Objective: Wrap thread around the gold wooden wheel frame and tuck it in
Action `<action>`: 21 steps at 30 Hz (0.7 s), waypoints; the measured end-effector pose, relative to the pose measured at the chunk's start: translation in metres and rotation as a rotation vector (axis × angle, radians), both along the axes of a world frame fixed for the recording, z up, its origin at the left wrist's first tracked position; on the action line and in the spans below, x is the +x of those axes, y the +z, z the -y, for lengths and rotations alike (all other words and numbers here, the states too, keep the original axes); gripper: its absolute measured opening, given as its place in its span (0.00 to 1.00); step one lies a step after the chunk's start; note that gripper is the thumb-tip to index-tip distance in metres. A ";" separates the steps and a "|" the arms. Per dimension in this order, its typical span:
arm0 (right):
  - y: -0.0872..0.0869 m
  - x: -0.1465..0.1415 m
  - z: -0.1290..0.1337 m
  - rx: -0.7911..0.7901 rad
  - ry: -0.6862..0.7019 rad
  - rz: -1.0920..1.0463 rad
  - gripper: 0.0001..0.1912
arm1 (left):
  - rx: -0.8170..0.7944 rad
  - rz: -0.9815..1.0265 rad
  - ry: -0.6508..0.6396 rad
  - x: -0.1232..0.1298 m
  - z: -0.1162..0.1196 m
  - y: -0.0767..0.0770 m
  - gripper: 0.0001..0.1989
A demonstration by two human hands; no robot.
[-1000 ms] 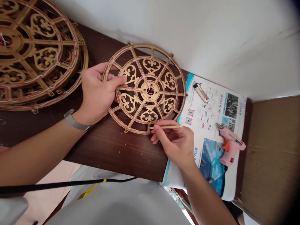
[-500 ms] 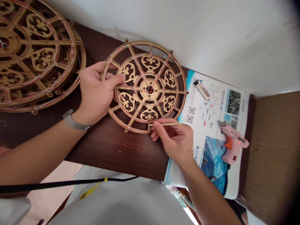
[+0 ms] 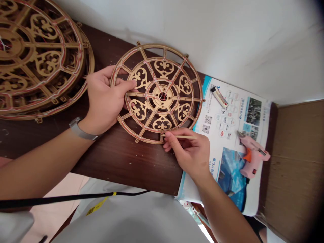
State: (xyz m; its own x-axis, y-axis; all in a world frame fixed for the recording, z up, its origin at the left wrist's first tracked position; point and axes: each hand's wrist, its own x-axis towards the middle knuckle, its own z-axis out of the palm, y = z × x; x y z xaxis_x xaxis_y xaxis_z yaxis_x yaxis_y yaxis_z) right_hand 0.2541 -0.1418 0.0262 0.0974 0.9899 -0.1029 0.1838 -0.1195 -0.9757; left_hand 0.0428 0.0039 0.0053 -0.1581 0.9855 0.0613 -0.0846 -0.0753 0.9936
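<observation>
A round gold openwork frame (image 3: 163, 129) with scroll ornaments lies tilted over the dark tabletop. Red and white wires run along its channels and gather at the hub. My left hand (image 3: 105, 96) grips its left rim, thumb on top and fingers underneath. Between the thumb and fingers of my right hand (image 3: 191, 150) is a thin pale wooden stick (image 3: 184, 137). The stick's tip meets the frame at its lower outer ring, by a short spoke. My right fingertips partly hide that spot.
More such gold frames (image 3: 73, 72) are stacked at the left on the dark table (image 3: 126, 168). To the right, a printed sheet (image 3: 211, 104) bears a lighter (image 3: 219, 97) and a pink glue gun (image 3: 253, 157). A cardboard box (image 3: 296, 162) stands at far right, a wall behind.
The view has shifted very slightly. Both hands keep their holds, and the stick's tip stays at the same place on the ring.
</observation>
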 end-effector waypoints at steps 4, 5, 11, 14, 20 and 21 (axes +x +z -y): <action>0.000 -0.001 0.000 0.027 0.007 0.037 0.09 | -0.001 -0.009 -0.001 -0.001 -0.001 -0.001 0.09; 0.001 -0.001 0.000 0.046 0.014 0.059 0.09 | -0.002 -0.010 -0.001 -0.001 -0.001 -0.001 0.09; 0.003 0.000 0.000 0.122 0.044 0.133 0.09 | -0.019 0.003 0.023 0.001 0.001 0.001 0.09; 0.003 0.001 0.000 0.122 0.046 0.127 0.10 | -0.020 -0.008 0.017 0.001 0.001 0.002 0.09; 0.000 0.001 0.001 0.116 0.042 0.107 0.10 | -0.020 -0.011 0.000 0.000 0.000 0.001 0.09; -0.001 0.001 0.002 0.124 0.047 0.128 0.09 | -0.016 -0.008 -0.002 0.000 0.000 0.001 0.09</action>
